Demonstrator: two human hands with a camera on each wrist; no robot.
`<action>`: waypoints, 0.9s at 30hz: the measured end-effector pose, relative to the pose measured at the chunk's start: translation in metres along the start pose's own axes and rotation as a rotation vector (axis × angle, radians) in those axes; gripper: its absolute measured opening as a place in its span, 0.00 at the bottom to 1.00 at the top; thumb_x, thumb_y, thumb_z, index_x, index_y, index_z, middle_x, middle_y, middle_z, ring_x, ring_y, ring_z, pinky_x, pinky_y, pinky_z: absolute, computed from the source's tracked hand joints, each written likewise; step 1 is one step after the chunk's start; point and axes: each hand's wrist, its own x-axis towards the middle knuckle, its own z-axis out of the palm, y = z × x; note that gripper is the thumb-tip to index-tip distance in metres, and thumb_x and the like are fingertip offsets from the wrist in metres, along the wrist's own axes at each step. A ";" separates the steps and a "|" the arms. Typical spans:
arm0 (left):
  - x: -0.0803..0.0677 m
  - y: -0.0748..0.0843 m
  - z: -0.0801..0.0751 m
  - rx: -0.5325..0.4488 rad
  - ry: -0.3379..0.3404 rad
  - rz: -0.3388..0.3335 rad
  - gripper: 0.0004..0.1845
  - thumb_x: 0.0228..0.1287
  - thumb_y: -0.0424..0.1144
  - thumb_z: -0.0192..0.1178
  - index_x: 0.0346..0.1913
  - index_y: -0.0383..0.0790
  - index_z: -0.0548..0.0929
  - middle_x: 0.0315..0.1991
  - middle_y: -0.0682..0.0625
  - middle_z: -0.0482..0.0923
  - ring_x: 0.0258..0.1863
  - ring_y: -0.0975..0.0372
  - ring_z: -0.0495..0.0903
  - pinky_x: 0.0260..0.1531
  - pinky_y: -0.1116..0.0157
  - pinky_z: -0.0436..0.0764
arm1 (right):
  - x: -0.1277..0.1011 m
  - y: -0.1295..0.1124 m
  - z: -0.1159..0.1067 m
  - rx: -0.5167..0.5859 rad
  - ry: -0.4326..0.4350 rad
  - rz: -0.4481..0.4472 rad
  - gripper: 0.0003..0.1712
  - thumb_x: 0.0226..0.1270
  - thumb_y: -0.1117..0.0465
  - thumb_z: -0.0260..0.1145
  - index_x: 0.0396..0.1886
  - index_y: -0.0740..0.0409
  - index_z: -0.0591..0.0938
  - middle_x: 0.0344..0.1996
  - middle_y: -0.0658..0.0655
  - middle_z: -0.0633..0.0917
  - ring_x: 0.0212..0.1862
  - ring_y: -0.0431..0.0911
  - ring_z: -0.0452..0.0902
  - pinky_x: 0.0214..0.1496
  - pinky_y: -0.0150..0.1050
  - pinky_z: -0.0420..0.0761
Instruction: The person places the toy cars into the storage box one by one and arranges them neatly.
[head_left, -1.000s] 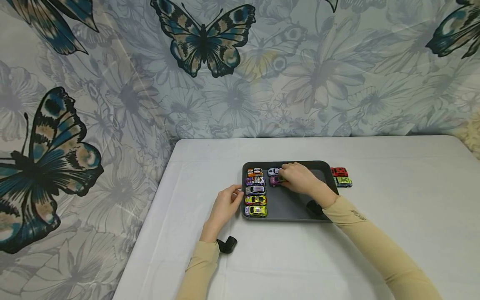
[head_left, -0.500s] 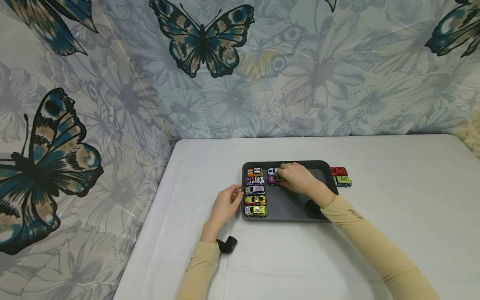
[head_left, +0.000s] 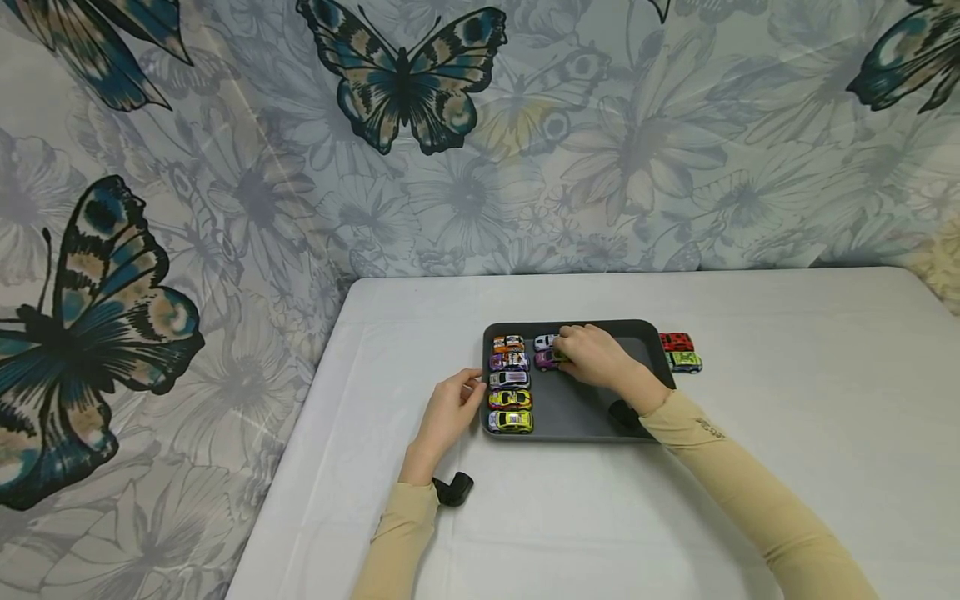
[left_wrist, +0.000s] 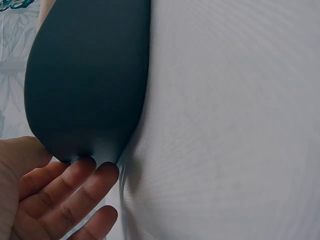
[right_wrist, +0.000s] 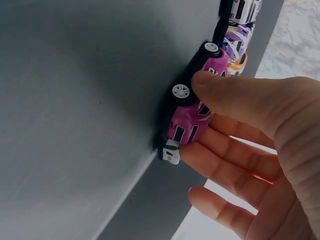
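Observation:
A dark grey tray (head_left: 592,417) lies on the white table. Several toy cars stand in a column along its left side, from an orange one (head_left: 509,342) down to a yellow-green one (head_left: 511,422). Beside that column stands a white car (head_left: 546,342), with a magenta car (head_left: 548,360) just below it. My right hand (head_left: 564,357) pinches the magenta car (right_wrist: 192,112) on the tray floor, thumb (right_wrist: 235,95) on one side and fingers (right_wrist: 225,155) on the other. My left hand (head_left: 450,408) rests on the table, its fingertips (left_wrist: 95,175) touching the tray's left outer wall (left_wrist: 90,75).
A red car (head_left: 677,342) and a green car (head_left: 686,362) stand on the table just right of the tray. A butterfly-print curtain hangs behind the table and along its left side. White cloth (left_wrist: 230,125) covers the table all around the tray.

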 end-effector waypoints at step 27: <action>-0.002 0.004 0.000 0.001 -0.006 -0.018 0.14 0.66 0.36 0.55 0.51 0.32 0.79 0.34 0.46 0.81 0.26 0.65 0.78 0.27 0.70 0.77 | -0.047 0.027 -0.035 0.004 0.221 0.050 0.11 0.50 0.63 0.73 0.33 0.63 0.82 0.30 0.57 0.79 0.30 0.50 0.77 0.33 0.46 0.74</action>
